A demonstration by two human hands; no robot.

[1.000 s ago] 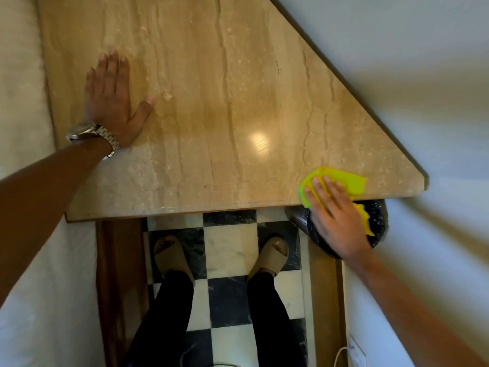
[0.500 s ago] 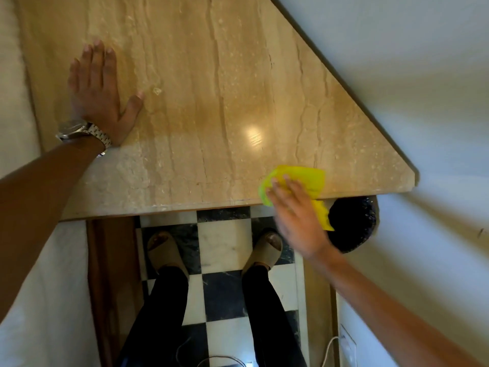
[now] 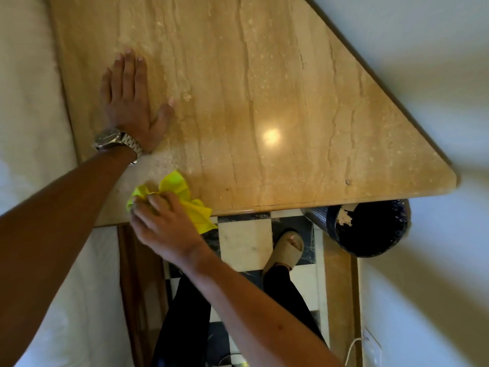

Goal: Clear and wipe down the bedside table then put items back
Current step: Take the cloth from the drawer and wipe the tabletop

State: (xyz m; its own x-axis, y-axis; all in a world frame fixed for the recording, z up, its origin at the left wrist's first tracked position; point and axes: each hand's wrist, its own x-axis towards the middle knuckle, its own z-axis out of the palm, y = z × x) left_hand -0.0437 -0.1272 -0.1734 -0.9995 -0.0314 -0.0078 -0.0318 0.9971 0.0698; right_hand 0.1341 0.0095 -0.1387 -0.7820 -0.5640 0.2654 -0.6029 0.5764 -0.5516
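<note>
Head view looks straight down on a tan, veined stone counter (image 3: pixel 264 88). Right hand (image 3: pixel 165 229) sits at the counter's near edge with its fingers curled and pressed down onto a yellow cloth (image 3: pixel 182 197) — the cloth bunches out beyond the fingertips onto the stone, and one corner hangs off the edge just to the right of the hand. Left hand (image 3: pixel 132 102) lies flat on the counter with fingers spread and thumb out, holding nothing, farther in from the edge than the right hand; a metal wristwatch (image 3: pixel 116 140) sits at its wrist. The left forearm passes just beside the cloth on its left. Well to the right of both hands, under the counter's corner, stands a perforated metal bin (image 3: pixel 365 229) with a dark liner.
</note>
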